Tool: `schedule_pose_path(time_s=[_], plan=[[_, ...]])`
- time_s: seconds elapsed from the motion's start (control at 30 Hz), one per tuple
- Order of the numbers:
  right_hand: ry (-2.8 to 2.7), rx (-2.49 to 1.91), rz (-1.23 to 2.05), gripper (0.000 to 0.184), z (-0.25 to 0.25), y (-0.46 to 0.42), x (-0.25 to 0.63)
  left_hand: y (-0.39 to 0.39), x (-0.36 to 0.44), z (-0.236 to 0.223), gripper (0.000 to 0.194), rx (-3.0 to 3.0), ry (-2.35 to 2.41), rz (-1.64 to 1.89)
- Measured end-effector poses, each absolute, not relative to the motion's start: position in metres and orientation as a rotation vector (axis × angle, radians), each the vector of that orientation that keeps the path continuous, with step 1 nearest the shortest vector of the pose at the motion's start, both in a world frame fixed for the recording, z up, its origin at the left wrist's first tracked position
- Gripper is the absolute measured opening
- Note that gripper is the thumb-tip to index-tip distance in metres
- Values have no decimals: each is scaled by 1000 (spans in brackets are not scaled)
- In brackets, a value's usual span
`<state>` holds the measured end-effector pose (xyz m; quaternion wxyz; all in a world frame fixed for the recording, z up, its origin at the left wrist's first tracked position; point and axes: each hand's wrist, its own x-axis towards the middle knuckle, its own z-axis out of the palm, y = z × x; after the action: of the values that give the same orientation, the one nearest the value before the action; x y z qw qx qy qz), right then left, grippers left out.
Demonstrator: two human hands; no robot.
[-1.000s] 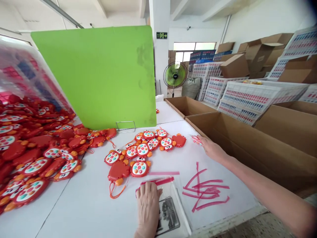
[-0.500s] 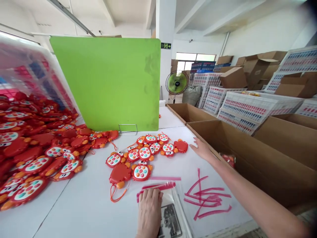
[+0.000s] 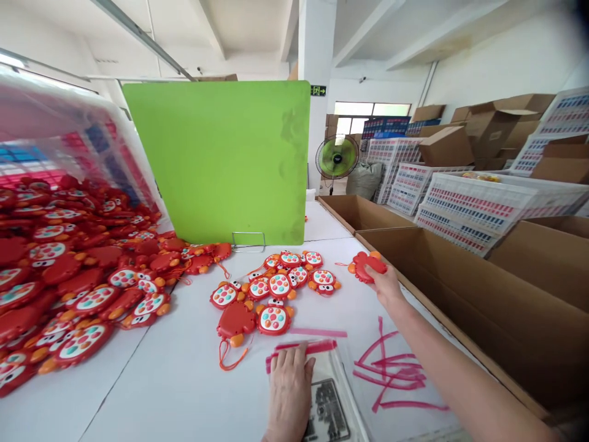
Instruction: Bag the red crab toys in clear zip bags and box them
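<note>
My right hand [image 3: 384, 285] grips a red crab-shaped toy [image 3: 369, 267] by its body, with the plain red back facing up and orange claws showing. My left hand [image 3: 289, 393] lies flat on a clear plastic zip bag [image 3: 329, 374] with a pink seal strip, and a printed black-and-white card [image 3: 326, 410] shows inside it. Between my hands sits a loose group of red toys with coloured buttons [image 3: 272, 287], one with an orange cord. A much larger heap of the same toys [image 3: 59, 270] spills out at the left.
Loose pink strips [image 3: 391, 368] lie on the white table [image 3: 151, 380] near my right forearm. An open cardboard box [image 3: 460, 288] runs along the table's right side. A green board [image 3: 216, 162] stands in a wire holder at the back, with a tilted plastic crate [image 3: 55, 123] at the left.
My right hand has picked up the red crab toy that lay at the right of the group and lifted it off the table. My left hand stays on the bag.
</note>
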<state>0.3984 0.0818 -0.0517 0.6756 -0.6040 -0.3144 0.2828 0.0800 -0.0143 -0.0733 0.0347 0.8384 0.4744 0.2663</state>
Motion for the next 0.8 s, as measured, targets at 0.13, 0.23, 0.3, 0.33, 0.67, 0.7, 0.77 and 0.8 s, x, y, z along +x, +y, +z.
schedule_pose_path(time_s=[0.13,0.23,0.3,0.33,0.67,0.7,0.77,0.8], plan=[[-711,-1238,736,63,-31,49,371,-15,80,-78,43,2486,1507,841],[-940,-1134,1019,60,-18,22,335,-17,80,-77,54,2379,1481,882],[-1153,-1072,1216,55,-10,8,314,-19,78,-74,61,2270,1448,921],[-1252,-1029,1304,52,-7,2,306,-19,78,-73,63,2212,1442,932],[-1227,-781,1516,45,-23,-5,280,-14,70,-67,22,2336,1364,848],[-1160,-789,1506,46,-27,-5,278,-14,70,-67,21,2359,1370,846],[-1047,-803,1457,49,-33,-3,274,-14,71,-67,21,2391,1382,830],[-1006,-807,1432,49,-35,-3,272,-13,71,-67,22,2402,1389,814]])
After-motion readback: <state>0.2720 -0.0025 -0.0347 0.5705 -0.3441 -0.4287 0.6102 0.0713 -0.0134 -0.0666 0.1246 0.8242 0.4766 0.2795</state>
